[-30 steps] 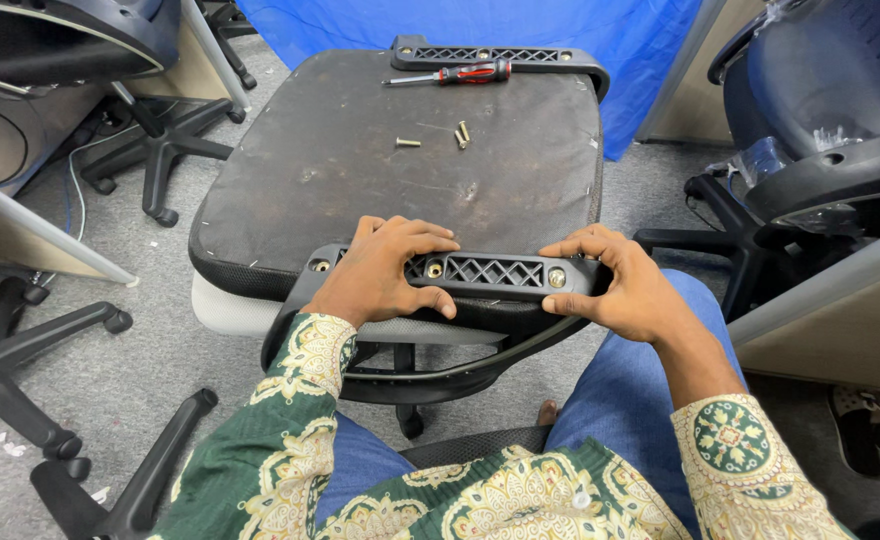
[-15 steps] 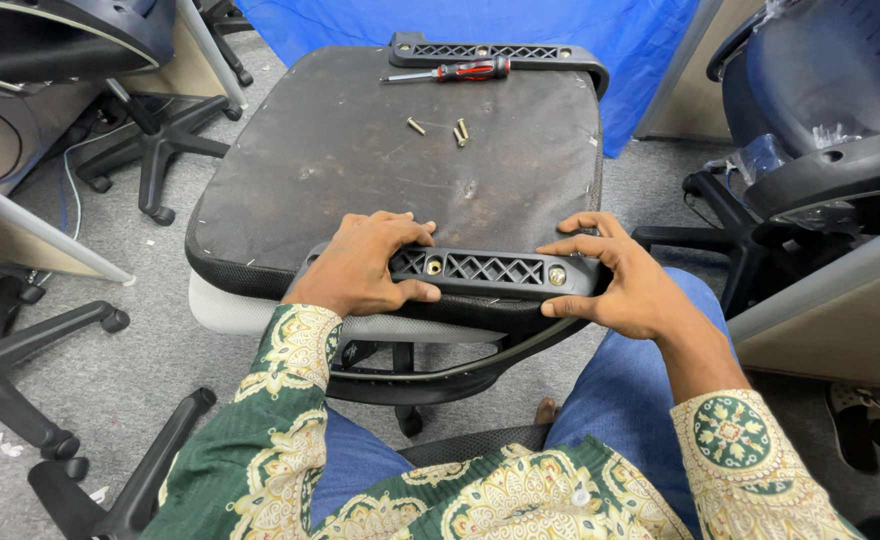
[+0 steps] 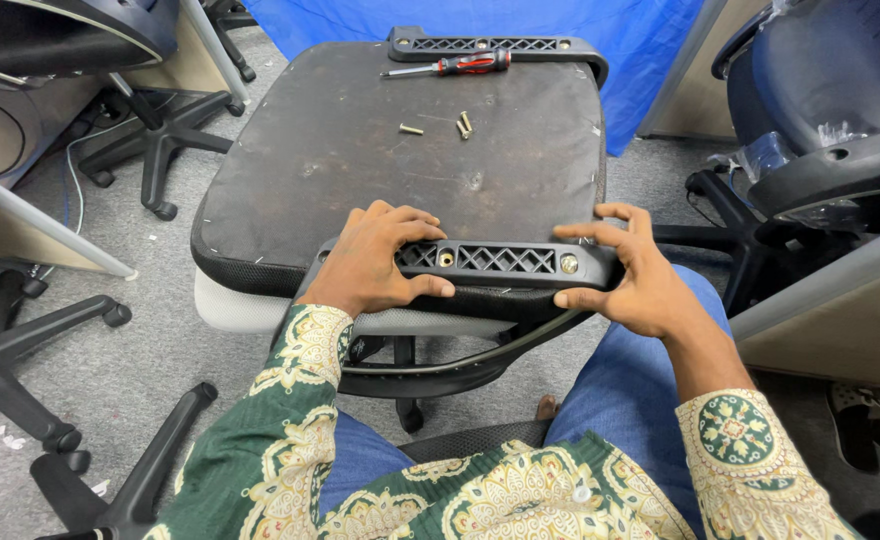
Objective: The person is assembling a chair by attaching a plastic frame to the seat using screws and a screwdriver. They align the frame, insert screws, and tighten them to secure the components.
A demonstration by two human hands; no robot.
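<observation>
Both hands are wrapped around a black plastic armrest (image 3: 495,262) that is laid along the near edge of an upturned chair seat (image 3: 380,160). The left hand (image 3: 378,262) is curled over the left end, with the fingers on top and the thumb below. The right hand (image 3: 638,282) is half open, and the right end is pinched between its thumb and fingers.

In the head view, two brass screw holes can be seen in the armrest, one near each hand. To do this step well, the armrest is best kept flat and pressed down evenly, so that its holes are lined up with the holes in the seat. A second armrest (image 3: 495,45) is set at the far edge. A red and black screwdriver (image 3: 450,66) is lying just beside it, and three small screws (image 3: 450,126) are resting loose on the seat.

The holes under the armrest are hidden, so it cannot be told if they are lined up. The chair base below is mostly covered. Other chairs around are cut off by the edges.
</observation>
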